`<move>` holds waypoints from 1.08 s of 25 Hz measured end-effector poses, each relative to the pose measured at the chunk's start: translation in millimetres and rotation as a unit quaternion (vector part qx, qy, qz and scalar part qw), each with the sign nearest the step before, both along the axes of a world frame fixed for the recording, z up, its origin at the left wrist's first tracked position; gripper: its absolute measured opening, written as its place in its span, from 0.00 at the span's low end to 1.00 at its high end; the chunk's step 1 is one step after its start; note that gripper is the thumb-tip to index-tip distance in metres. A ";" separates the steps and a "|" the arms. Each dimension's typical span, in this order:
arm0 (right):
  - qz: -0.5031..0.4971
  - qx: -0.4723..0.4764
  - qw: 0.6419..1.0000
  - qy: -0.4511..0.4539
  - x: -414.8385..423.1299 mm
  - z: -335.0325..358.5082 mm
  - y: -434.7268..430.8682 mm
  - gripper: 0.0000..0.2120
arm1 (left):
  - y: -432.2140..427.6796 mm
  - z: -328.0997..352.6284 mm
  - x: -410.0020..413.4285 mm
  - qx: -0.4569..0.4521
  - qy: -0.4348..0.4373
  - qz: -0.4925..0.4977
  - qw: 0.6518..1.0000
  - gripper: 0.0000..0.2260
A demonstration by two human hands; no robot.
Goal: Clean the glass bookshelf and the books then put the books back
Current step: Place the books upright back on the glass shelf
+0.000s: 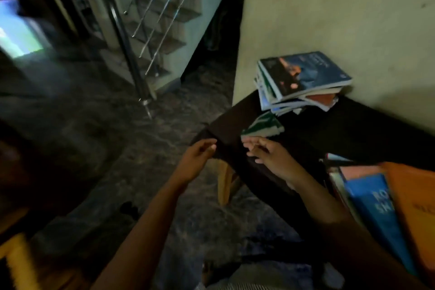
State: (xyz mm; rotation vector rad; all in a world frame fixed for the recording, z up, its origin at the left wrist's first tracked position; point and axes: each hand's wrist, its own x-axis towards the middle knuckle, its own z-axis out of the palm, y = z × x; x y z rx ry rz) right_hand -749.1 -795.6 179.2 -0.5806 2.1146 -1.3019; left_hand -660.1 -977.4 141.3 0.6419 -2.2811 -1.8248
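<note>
A dark table (pixel 329 129) stands against the wall. At its back lies a stack of several books (pixel 301 82), the top one with a dark blue cover. In front of that stack lies a small green and white book (pixel 263 126). My right hand (pixel 270 155) hovers just short of the green book with its fingers loosely extended, holding nothing. My left hand (pixel 200 158) is over the table's left corner, fingers relaxed and empty. At the right edge, a blue book (pixel 374 209) and an orange book (pixel 414 209) top another pile. The image is blurred.
The cream wall (pixel 329 19) rises behind the table. A staircase with a metal railing (pixel 131 37) stands at the upper left. The floor (pixel 117 136) is dark marble. A light wooden leg (pixel 223 186) shows under the table's corner. A wooden piece (pixel 16 259) sits at bottom left.
</note>
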 end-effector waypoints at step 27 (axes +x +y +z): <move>-0.304 0.246 0.902 0.182 -248.3 20.1 -82.7 0.21 | -91.8 22.2 -457.2 0.161 -0.149 -0.324 0.920 0.09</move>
